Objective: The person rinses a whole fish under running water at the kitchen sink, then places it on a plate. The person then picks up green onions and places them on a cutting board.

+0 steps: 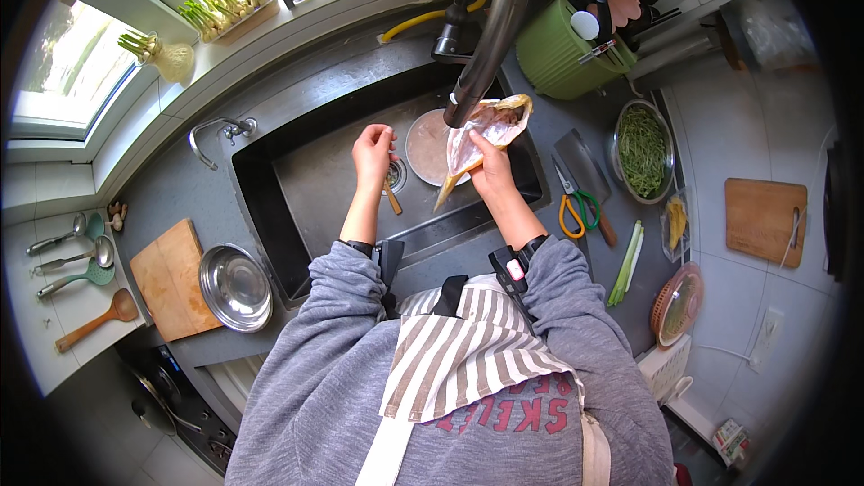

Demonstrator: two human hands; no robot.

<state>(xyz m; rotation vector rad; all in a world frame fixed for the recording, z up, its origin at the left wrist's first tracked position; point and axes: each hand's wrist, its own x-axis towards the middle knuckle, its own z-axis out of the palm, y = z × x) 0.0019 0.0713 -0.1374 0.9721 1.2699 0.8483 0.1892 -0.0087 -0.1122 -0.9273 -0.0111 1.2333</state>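
Observation:
My right hand [491, 165] grips a gutted fish [496, 125] with yellowish skin, its pale belly cavity spread open. The fish is just under the spout of the dark metal faucet [466, 98]. Below it, in the sink [317, 155], a round bowl [425, 145] holds cloudy pinkish water. My left hand [374, 152] hovers over the sink to the left of the bowl, fingers curled; whether anything small is between them is unclear. By the drain [398, 175] lies a tool with a wooden handle [393, 199], its other end hidden by my left wrist.
Right of the sink are scissors [572, 199], a cleaver [584, 165], scallion pieces [628, 263] and a metal bowl of greens [641, 148]. A green utensil holder [560, 47] stands behind. At left are a wooden board [172, 277], a steel bowl [236, 287] and a small tap [223, 135].

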